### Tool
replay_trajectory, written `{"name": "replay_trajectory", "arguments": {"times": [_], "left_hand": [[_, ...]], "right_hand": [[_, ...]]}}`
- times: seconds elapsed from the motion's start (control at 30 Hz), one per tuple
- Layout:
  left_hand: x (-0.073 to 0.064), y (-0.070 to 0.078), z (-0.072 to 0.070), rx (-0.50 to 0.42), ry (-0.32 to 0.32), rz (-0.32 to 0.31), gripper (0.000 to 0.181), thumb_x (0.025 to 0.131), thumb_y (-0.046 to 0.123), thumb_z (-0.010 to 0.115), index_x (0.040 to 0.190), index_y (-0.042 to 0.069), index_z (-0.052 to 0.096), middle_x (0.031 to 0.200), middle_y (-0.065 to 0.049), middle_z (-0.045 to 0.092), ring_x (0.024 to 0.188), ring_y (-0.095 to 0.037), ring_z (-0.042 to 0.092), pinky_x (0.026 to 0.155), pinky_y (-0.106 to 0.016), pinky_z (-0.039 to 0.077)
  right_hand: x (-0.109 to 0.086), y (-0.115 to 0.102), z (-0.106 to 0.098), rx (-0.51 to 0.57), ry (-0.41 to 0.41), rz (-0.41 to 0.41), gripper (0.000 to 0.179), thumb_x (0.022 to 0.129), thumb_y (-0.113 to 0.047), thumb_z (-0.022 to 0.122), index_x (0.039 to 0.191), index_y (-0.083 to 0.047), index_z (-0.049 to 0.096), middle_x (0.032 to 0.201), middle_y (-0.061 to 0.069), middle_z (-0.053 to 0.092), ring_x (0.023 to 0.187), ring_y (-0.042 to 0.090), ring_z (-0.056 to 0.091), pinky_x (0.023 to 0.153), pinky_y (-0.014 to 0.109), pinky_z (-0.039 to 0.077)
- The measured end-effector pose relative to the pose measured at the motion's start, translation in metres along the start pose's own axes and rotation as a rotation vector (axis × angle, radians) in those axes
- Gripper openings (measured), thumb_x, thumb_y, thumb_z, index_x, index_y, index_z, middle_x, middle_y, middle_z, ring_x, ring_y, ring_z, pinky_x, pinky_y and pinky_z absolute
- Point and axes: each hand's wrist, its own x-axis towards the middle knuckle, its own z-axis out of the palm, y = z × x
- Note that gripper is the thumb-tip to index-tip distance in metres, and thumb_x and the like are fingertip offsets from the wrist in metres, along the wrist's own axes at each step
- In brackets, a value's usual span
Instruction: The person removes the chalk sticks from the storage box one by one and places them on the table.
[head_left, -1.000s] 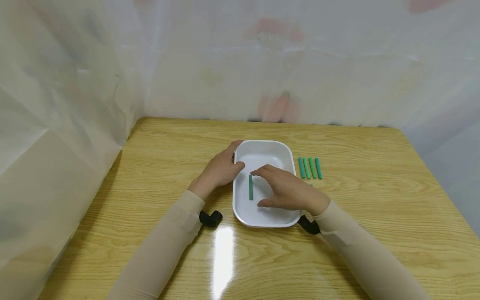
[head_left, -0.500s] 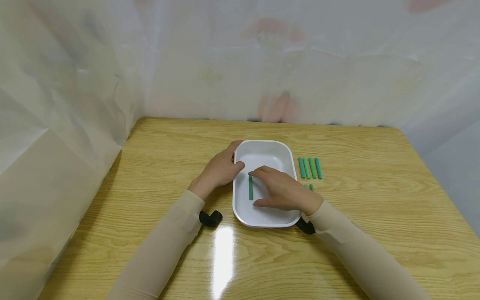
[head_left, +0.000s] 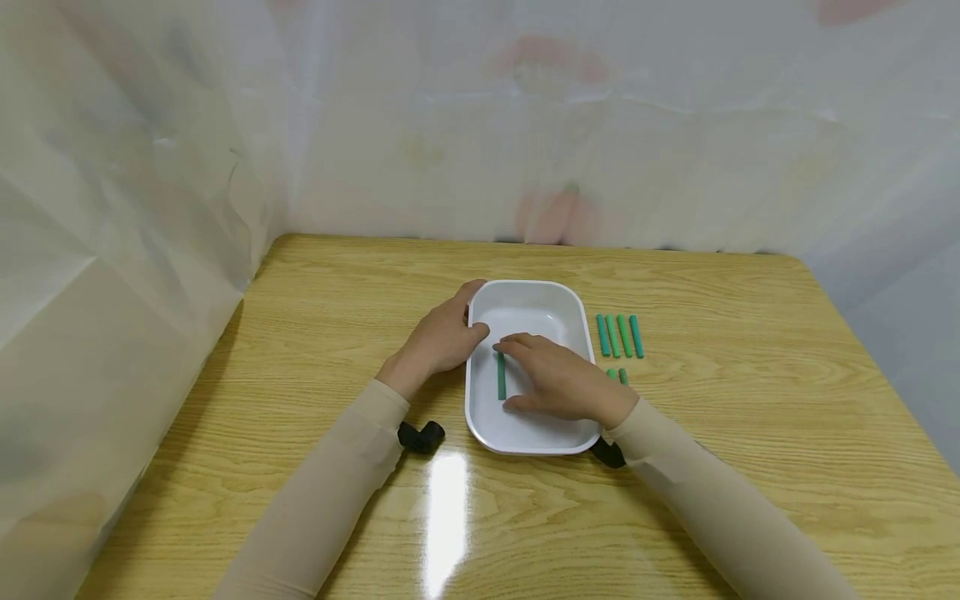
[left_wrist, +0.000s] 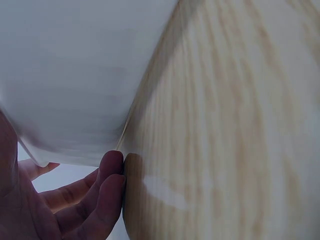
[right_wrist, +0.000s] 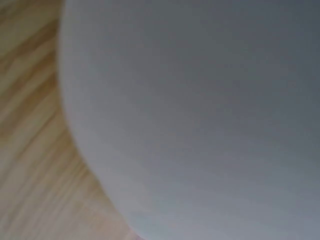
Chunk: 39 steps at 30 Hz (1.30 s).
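Observation:
A white rectangular tray [head_left: 528, 429] with rounded corners lies on the table, a dark green chalk-like stick [head_left: 502, 377] inside it. My left hand [head_left: 438, 337] holds the tray's left side, thumb over the rim and fingers outside; in the left wrist view those fingers [left_wrist: 102, 200] are bent beside the tray wall. Over the tray, my right hand [head_left: 558, 379] spans the stick, fingertips at its far end and thumb by its near end. Whether both ends are touched is unclear. Only the tray's blurred white surface [right_wrist: 190, 120] and some wood appear in the right wrist view.
Right of the tray, several green and teal sticks [head_left: 620, 336] lie in a row. Two more green sticks [head_left: 617, 376] are partly hidden by my right hand and forearm. A patterned sheet [head_left: 555, 125] hangs behind the wooden table [head_left: 750, 358], and another stands at the left.
My right hand has shifted slightly left, its fingertips and thumb coming to the ends of the stick in the tray. The two nearer sticks have come into sight. Stick, tray and left hand have stayed put.

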Motion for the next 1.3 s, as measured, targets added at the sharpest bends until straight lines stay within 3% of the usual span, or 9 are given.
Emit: {"name": "replay_trajectory", "arguments": {"times": [0.7, 1.3], "left_hand": [[-0.0021, 0.0016, -0.0014, 0.005, 0.000, 0.001, 0.073, 0.095, 0.032, 0.052, 0.163, 0.034, 0.025, 0.138, -0.007, 0.062, 0.110, -0.025, 0.064, 0.096, -0.046, 0.053], [-0.0015, 0.0017, -0.0014, 0.008, -0.003, 0.002, 0.073, 0.096, 0.032, 0.052, 0.163, 0.034, 0.025, 0.141, -0.007, 0.062, 0.111, -0.024, 0.065, 0.096, -0.046, 0.054]], "right_hand": [[0.0018, 0.0018, 0.0053, -0.060, 0.023, -0.046, 0.067, 0.091, -0.035, 0.080, 0.145, -0.004, 0.055, 0.146, 0.009, 0.058, 0.139, 0.028, 0.052, 0.117, 0.042, 0.043], [-0.0009, -0.0021, 0.0024, -0.050, 0.016, -0.039, 0.065, 0.091, -0.034, 0.080, 0.145, -0.007, 0.055, 0.147, 0.007, 0.058, 0.140, 0.027, 0.052, 0.117, 0.043, 0.043]]}}
